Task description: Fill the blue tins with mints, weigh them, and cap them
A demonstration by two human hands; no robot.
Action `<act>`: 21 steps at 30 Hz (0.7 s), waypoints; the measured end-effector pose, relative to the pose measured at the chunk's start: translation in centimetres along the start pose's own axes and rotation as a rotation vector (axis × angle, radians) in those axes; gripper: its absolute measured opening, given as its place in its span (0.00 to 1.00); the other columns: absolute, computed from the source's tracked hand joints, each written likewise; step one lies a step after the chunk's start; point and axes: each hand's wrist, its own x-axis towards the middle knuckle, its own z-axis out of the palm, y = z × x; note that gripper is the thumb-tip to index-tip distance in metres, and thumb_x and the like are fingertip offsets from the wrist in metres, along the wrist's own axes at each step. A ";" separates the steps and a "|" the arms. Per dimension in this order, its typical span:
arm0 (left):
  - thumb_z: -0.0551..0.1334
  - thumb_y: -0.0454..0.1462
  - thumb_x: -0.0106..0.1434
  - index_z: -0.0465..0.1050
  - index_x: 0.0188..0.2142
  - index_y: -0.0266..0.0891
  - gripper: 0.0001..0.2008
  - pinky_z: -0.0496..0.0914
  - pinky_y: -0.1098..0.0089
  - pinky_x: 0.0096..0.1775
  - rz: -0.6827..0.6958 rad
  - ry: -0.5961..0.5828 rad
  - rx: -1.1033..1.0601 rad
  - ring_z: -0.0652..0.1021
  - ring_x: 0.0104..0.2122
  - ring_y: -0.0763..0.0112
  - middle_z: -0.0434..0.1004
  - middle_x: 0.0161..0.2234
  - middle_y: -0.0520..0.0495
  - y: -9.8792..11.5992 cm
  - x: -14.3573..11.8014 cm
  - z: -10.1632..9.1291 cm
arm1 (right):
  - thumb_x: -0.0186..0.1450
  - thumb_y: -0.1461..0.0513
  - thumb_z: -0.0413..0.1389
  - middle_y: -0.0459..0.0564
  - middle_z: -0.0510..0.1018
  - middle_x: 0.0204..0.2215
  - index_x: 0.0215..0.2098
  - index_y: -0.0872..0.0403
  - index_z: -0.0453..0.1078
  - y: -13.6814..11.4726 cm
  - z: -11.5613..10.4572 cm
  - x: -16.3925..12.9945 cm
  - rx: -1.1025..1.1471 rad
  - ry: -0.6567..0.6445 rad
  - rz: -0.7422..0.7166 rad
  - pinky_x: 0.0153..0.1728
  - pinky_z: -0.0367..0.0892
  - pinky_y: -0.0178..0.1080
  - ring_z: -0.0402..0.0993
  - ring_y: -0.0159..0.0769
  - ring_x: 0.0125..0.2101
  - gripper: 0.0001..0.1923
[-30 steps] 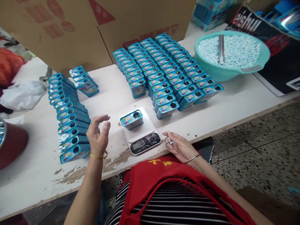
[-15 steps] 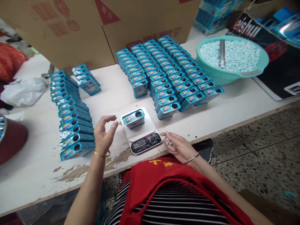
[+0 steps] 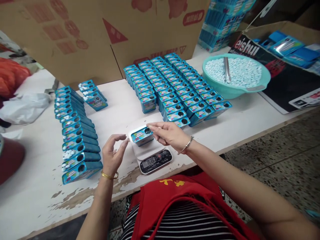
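A blue candy tin (image 3: 140,137) stands on a white kitchen scale (image 3: 147,154), the round hole in its top facing up. My right hand (image 3: 172,135) is over the tin's right end, its fingers pinched together at the hole. The small white candies seen in its fingers half a second ago are hidden by the hand now. To the left of the scale, my left hand (image 3: 113,155) is held open, thumb and fingers curved apart, close to the tin but seemingly not touching it. The scale's display (image 3: 150,162) is lit with digits.
Rows of blue tins (image 3: 172,85) stand behind the scale; another row (image 3: 81,140), several topped with candies, is at left. A turquoise bowl (image 3: 220,88) of candies holds a metal scoop (image 3: 226,70). A cardboard box (image 3: 82,63) stands behind; a dark red bucket (image 3: 11,160) is at left.
My right hand has moved from beside the scale, up and left, to the tin's hole. My left hand stays nearly in place. The view has tilted slightly upward.
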 end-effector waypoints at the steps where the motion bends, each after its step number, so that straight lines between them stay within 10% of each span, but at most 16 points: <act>1: 0.62 0.40 0.61 0.72 0.39 0.40 0.09 0.69 0.66 0.42 -0.010 0.007 -0.006 0.75 0.37 0.68 0.76 0.36 0.47 -0.2 -0.1 0.0 | 0.60 0.60 0.60 0.39 0.66 0.14 0.36 0.58 0.73 0.1 -0.2 -0.2 0.019 -0.005 0.004 0.12 0.39 0.28 0.51 0.19 0.11 0.09; 17: 0.60 0.42 0.63 0.72 0.39 0.39 0.10 0.71 0.66 0.41 -0.112 0.002 -0.102 0.76 0.36 0.69 0.74 0.36 0.46 -0.7 -0.3 0.6 | 0.53 0.60 0.65 0.43 0.70 0.23 0.32 0.57 0.71 5.0 -5.7 -5.4 0.288 0.262 0.124 0.14 0.47 0.27 0.58 0.21 0.18 0.12; 21: 0.67 0.44 0.55 0.64 0.53 0.42 0.27 0.70 0.62 0.45 0.007 -0.073 -0.080 0.75 0.43 0.65 0.73 0.45 0.44 0.0 0.1 1.2 | 0.51 0.58 0.66 0.43 0.70 0.22 0.32 0.57 0.71 5.4 -5.4 -5.3 0.285 0.269 0.118 0.13 0.44 0.28 0.57 0.21 0.17 0.14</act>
